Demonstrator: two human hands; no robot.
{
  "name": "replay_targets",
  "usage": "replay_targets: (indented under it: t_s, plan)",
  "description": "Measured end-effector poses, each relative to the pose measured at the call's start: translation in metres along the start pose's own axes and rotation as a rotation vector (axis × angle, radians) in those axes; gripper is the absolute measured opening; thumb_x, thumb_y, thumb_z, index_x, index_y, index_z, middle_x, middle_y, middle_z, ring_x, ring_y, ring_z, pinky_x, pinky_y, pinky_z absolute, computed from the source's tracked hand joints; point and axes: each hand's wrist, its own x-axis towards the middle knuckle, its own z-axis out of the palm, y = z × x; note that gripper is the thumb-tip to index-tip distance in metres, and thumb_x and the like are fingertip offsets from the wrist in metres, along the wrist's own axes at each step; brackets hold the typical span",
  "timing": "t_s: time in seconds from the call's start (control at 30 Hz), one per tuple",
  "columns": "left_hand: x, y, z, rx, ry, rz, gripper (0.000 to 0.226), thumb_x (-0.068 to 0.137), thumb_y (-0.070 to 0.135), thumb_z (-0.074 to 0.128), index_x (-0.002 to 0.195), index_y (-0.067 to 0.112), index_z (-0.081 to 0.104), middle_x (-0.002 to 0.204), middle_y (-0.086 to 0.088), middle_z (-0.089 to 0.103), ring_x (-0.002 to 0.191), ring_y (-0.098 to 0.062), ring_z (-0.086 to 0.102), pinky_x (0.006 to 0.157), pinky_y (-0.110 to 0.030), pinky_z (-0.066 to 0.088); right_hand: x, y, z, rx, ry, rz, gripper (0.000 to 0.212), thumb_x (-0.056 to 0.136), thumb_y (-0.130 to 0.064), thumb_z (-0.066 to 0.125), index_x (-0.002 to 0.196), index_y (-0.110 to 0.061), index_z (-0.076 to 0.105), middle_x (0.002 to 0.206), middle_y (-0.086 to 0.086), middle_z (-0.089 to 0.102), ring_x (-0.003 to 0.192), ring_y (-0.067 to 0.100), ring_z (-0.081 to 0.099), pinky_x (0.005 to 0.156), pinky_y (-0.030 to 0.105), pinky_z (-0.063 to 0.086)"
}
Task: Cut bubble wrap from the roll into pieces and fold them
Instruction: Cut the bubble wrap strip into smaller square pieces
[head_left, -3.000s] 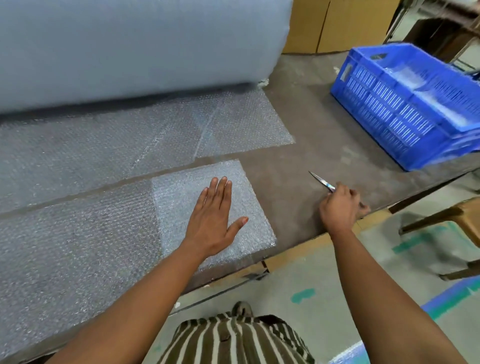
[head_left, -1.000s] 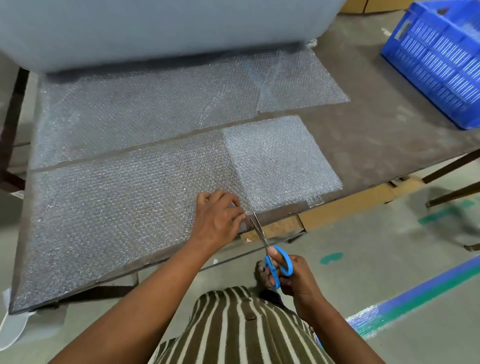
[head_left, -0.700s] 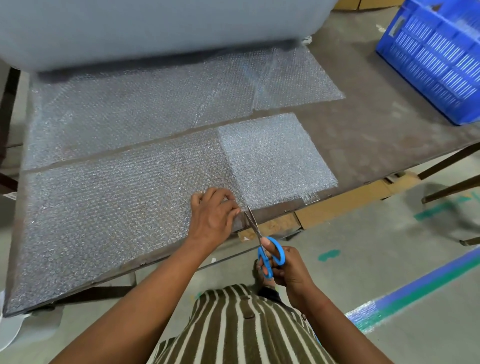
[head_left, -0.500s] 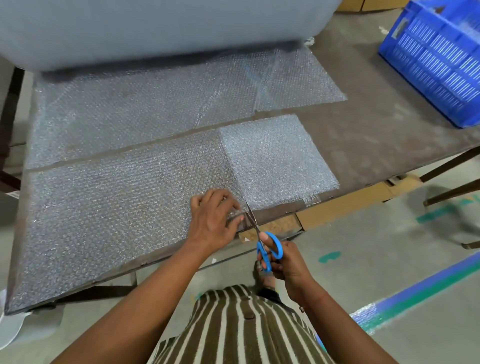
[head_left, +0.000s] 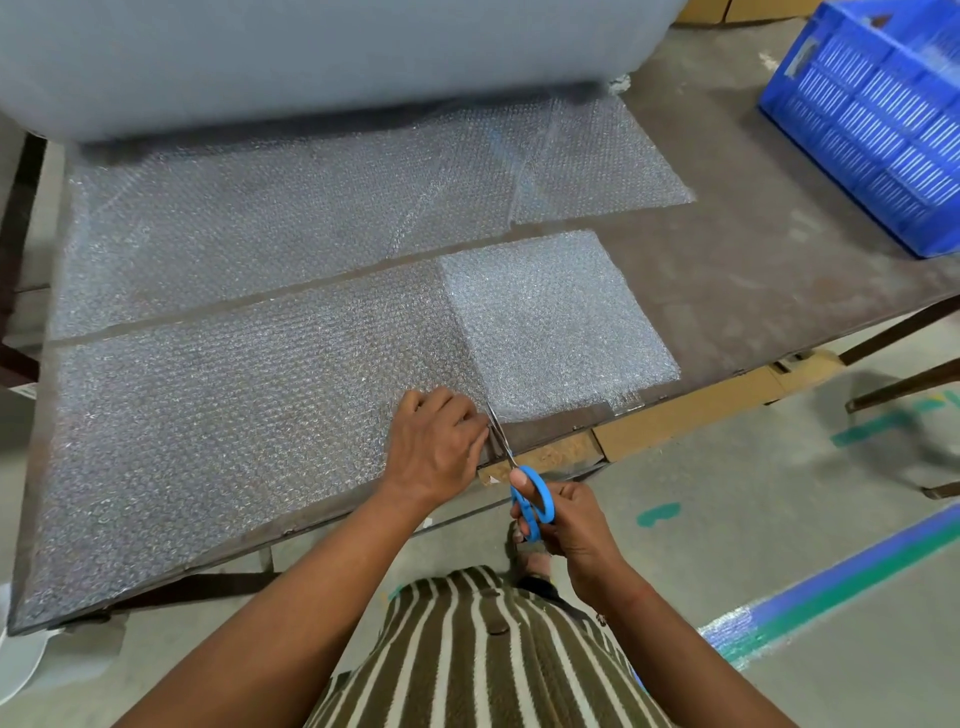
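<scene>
Left hand (head_left: 435, 447), fingers curled, pins the light, limp bubble wrap strip (head_left: 234, 415) at the table's (head_left: 753, 291) near edge beside the cut line, while the right hand (head_left: 563, 525) grips blue-handled scissors (head_left: 519, 478), blades entering the sheet.

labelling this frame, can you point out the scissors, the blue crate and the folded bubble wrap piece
scissors (head_left: 532, 496), head view, on the blue handle loop in the right hand
blue crate (head_left: 862, 114), head view, on its slotted side wall
folded bubble wrap piece (head_left: 550, 317), head view, on the middle of its top layer
</scene>
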Motion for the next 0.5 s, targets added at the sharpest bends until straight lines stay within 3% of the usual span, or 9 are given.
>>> replay_targets:
  t_s: [0.3,0.5]
  plan:
    - [-0.003,-0.006,0.008,-0.058,0.040,0.015,0.007,0.091,0.024,0.083,0.098,0.021,0.082,0.091,0.003,0.069,0.086,-0.023,0.062,0.073,-0.040,0.038,0.000,0.004,-0.002,0.015,0.022,0.001,0.043,0.092,-0.028,0.081,0.083,0.012,0.073,0.068,0.015,0.064,0.046,0.009,0.050,0.049,0.014,0.040]
    - [-0.006,-0.008,0.014,-0.093,0.071,0.031,0.006,0.092,0.022,0.083,0.098,0.020,0.082,0.092,0.002,0.069,0.085,-0.024,0.063,0.070,-0.042,0.041,0.001,0.004,-0.003,0.023,0.023,0.007,0.050,0.092,-0.026,0.082,0.086,0.022,0.068,0.062,0.010,0.060,0.046,0.009,0.048,0.049,0.014,0.040]
